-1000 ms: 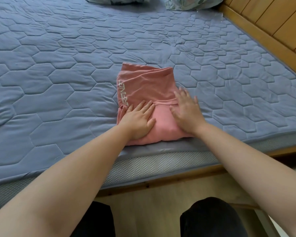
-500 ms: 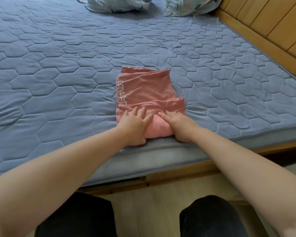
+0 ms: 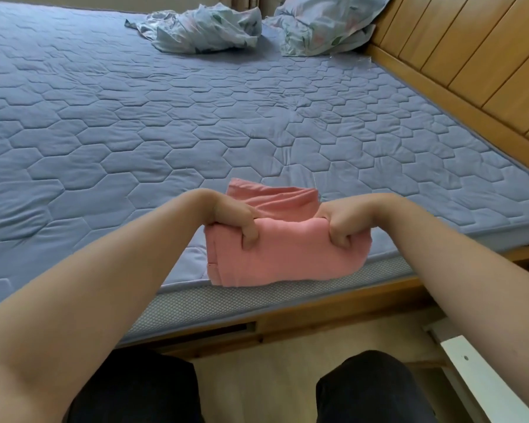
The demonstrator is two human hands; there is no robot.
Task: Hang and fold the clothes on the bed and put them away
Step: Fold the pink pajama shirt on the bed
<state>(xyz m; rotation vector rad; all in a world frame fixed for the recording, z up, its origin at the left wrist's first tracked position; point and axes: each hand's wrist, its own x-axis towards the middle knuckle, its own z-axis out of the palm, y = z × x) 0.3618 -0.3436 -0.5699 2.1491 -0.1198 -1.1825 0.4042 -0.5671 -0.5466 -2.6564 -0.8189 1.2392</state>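
I'm watching the pink garment (image 3: 284, 257) in the lower centre of the frame, sitting right at the near edge of the mattress (image 3: 135, 132). It's looking like a compact bundle, and both hands are working its near layer. The left hand (image 3: 231, 216) is gripping the left end with its fingers curled over the top fold. The right hand (image 3: 342, 225) is clamping the right end the same way, fingers tucked tight into the cloth. Neither hand is loose; each is closed on the fabric. A far layer is lying flat on the quilt just behind the knuckles.

I'm judging this as the last fold or the pick-up, so the folding of this piece is looking nearly done, while the putting away is not yet begun. Further out, at the top centre, a crumpled floral cloth (image 3: 202, 29) is lying beside a pillow (image 3: 321, 22). I can't tell whether that cloth is clothing waiting its turn or just bedding. I'm seeing no hanger anywhere in frame.
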